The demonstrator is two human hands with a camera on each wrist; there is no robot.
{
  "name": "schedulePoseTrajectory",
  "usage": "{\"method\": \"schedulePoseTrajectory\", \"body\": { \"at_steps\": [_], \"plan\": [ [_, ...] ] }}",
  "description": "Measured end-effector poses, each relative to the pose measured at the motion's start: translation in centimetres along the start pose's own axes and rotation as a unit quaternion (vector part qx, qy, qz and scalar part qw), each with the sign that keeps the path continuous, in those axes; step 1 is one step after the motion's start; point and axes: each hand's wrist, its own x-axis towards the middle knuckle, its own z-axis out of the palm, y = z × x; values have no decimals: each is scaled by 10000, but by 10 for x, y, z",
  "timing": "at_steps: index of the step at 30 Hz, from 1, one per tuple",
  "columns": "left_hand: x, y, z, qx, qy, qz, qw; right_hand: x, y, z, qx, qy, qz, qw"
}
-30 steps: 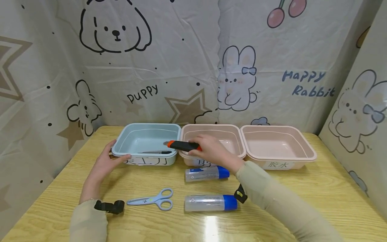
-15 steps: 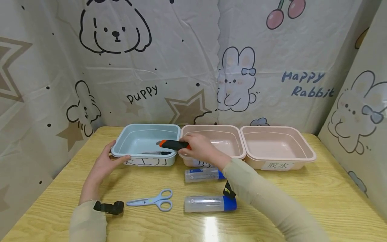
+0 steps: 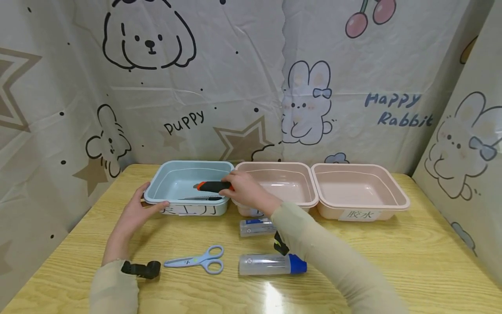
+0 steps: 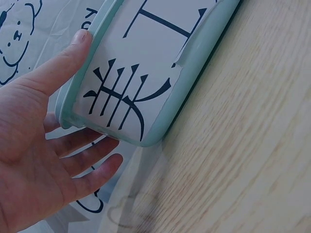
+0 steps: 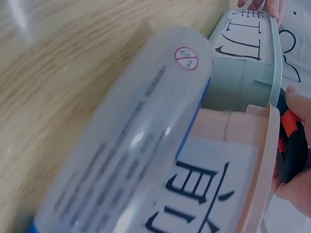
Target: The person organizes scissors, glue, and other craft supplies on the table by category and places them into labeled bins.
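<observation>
My right hand (image 3: 247, 187) holds a black and orange utility knife (image 3: 211, 186) over the right part of a light blue plastic bin (image 3: 192, 164), its blade end pointing left. A slim black-handled knife (image 3: 208, 199) lies inside that bin along the front wall. At the bin's left front corner, my left hand (image 3: 135, 209) grips the rim, thumb on the front and fingers around the end. In the left wrist view, the thumb of my left hand (image 4: 36, 131) lies along the rim beside the bin's white label (image 4: 131, 73). The right wrist view shows the knife's handle (image 5: 290, 145) between thumb and fingers.
Two pink bins (image 3: 274, 165) (image 3: 361, 167) stand in a row to the right of the blue one. Light blue scissors (image 3: 196, 261) and two clear glue bottles (image 3: 264, 264) (image 3: 256, 227) with blue caps lie on the wooden table (image 3: 188, 292). A printed curtain (image 3: 243, 87) hangs behind.
My right hand has moved left with the utility knife, from above the middle pink bin's edge to over the blue bin. My left hand has stayed at the corner.
</observation>
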Motion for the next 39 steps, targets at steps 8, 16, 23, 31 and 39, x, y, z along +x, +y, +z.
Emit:
{"method": "schedulePoseTrajectory", "body": {
  "at_steps": [8,16,23,31,39],
  "plan": [
    [1,0,0,9,-13,2,10000,15,-6,5,-159,-115,-6,9998],
    [1,-1,0,40,-20,19,10000,26,-11,14,-308,-314,148,9989],
    [1,-2,1,7,16,18,10000,37,-18,18,-597,-497,243,9967],
    [1,-1,1,31,42,18,10000,47,-25,25,-724,-666,260,9948],
    [0,0,0,18,39,-18,10000,52,-30,28,-643,-1172,532,9896]
  ]
}}
